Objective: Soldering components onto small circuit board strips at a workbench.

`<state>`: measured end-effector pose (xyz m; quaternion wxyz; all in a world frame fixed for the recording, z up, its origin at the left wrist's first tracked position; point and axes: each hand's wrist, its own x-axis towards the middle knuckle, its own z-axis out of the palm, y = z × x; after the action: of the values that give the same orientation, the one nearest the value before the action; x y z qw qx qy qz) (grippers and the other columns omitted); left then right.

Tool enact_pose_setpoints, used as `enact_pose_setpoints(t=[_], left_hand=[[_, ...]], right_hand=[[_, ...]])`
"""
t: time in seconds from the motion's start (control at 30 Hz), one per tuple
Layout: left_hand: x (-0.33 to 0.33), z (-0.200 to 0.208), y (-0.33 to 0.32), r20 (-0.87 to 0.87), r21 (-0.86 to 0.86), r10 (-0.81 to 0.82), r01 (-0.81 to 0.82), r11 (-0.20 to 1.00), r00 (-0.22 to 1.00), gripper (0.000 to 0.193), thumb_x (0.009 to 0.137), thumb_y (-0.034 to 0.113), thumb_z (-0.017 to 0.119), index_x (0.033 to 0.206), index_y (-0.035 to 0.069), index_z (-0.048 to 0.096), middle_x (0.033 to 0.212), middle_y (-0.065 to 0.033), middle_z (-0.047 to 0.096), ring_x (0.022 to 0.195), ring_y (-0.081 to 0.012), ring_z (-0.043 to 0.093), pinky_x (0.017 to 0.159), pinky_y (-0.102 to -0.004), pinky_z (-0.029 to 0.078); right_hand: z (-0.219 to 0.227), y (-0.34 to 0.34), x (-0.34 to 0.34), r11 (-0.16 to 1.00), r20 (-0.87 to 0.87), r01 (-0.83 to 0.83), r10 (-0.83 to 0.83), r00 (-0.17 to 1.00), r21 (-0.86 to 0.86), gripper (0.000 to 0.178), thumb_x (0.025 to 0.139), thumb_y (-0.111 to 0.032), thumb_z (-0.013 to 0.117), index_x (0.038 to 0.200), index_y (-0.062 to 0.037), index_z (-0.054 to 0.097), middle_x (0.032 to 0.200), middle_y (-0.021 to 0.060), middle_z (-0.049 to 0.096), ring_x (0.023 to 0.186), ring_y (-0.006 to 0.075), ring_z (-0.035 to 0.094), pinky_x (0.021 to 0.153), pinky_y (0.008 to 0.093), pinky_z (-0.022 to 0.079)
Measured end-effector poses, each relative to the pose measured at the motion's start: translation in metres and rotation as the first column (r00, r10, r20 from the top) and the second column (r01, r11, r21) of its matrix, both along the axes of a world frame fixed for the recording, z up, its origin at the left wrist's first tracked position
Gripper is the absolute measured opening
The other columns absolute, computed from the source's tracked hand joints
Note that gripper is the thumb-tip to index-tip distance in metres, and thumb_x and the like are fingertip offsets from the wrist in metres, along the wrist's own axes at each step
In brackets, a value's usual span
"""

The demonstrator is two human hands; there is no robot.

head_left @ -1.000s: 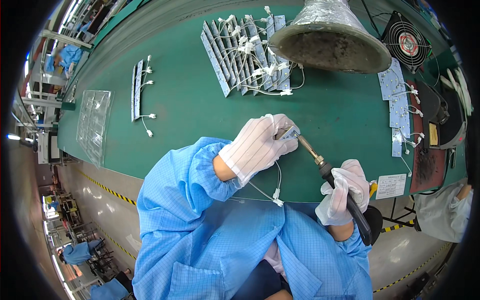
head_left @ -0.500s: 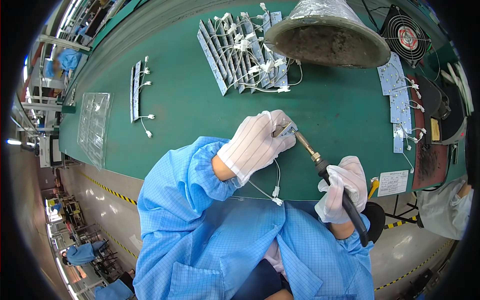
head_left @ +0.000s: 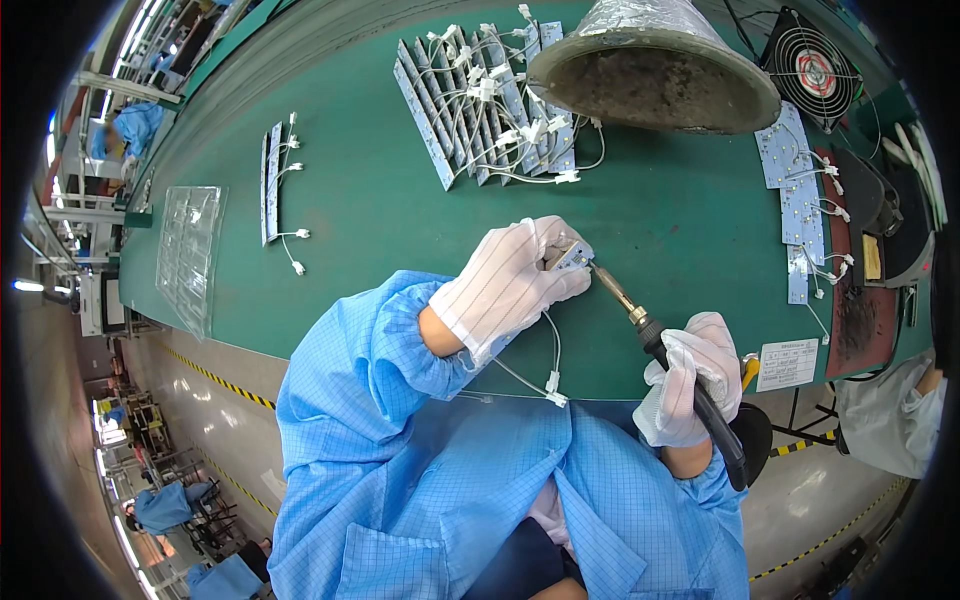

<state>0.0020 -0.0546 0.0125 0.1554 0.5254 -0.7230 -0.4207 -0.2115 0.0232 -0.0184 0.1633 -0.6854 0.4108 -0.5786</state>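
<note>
My left hand (head_left: pixel 512 283), in a striped white glove, is closed around a narrow light-blue LED circuit board. The board's end (head_left: pixel 573 257) shows between thumb and fingers; my palm hides the rest. From under this hand run white wires with white connectors (head_left: pixel 553 385) at the table's near edge. Gloved as well, my right hand (head_left: pixel 690 385) grips a soldering iron (head_left: pixel 640 320) by its dark handle. The iron's metal tip points up and left to the board's end, very close to it; whether they touch I cannot tell.
Several wired board strips (head_left: pixel 480 110) lie at the back, beside a wide metal fume duct (head_left: pixel 655 85). More boards (head_left: pixel 800 215), a soldering stand (head_left: pixel 890 230) and a fan (head_left: pixel 812 72) are at right. Leftward are two strips (head_left: pixel 270 185) and a clear plastic tray (head_left: pixel 188 250).
The board's end has turned slightly and shows more of its face. My right hand and the soldering iron have shifted a little to the right and down.
</note>
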Motion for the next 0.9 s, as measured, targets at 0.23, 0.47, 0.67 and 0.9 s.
enact_pose_setpoints(t=[0.23, 0.47, 0.67, 0.9], left_hand=[[-0.002, 0.001, 0.0, -0.012, 0.03, 0.015, -0.014, 0.999, 1.0, 0.027, 0.079, 0.018, 0.07, 0.099, 0.002, 0.062, 0.077, -0.0093, 0.064, 0.066, -0.0181, 0.058, 0.062, -0.0314, 0.048], [-0.001, -0.002, 0.001, 0.018, -0.002, 0.015, -0.015, 1.0, 1.0, 0.028, 0.079, 0.019, 0.07, 0.1, 0.002, 0.063, 0.078, -0.0106, 0.064, 0.067, -0.0202, 0.058, 0.064, -0.0324, 0.048], [0.001, 0.0, 0.004, 0.081, -0.094, 0.018, -0.01, 0.995, 0.997, 0.037, 0.077, 0.022, 0.074, 0.106, 0.002, 0.061, 0.084, -0.0118, 0.064, 0.07, -0.0214, 0.06, 0.066, -0.0339, 0.05], [0.032, 0.036, 0.057, 0.5, -0.269, 0.038, 0.113, 0.957, 0.865, 0.051, 0.073, 0.036, 0.074, 0.112, 0.009, 0.055, 0.093, -0.0134, 0.061, 0.083, -0.0305, 0.064, 0.066, -0.0402, 0.052]], right_hand=[[-0.002, -0.001, 0.0, 1.0, -0.003, -0.011, 0.011, 1.0, -0.022, 0.024, 0.069, -0.005, 0.059, 0.093, -0.0048, 0.056, 0.074, 0.0091, 0.063, 0.058, 0.0226, 0.052, 0.057, 0.0353, 0.043], [0.005, -0.001, 0.002, 0.999, -0.106, -0.033, 0.029, 0.994, -0.038, 0.025, 0.068, -0.002, 0.06, 0.092, -0.0045, 0.056, 0.074, 0.0084, 0.063, 0.056, 0.0217, 0.052, 0.057, 0.0347, 0.043], [0.001, -0.001, 0.0, 0.998, -0.042, -0.019, 0.017, 0.999, -0.056, 0.025, 0.069, -0.002, 0.058, 0.094, -0.0033, 0.055, 0.076, 0.0092, 0.063, 0.055, 0.0214, 0.052, 0.057, 0.0355, 0.043], [-0.002, -0.001, -0.006, 0.994, -0.01, 0.045, -0.046, 0.999, -0.097, 0.021, 0.074, 0.001, 0.051, 0.095, 0.0015, 0.053, 0.077, 0.0121, 0.061, 0.057, 0.0214, 0.051, 0.057, 0.0355, 0.044]])
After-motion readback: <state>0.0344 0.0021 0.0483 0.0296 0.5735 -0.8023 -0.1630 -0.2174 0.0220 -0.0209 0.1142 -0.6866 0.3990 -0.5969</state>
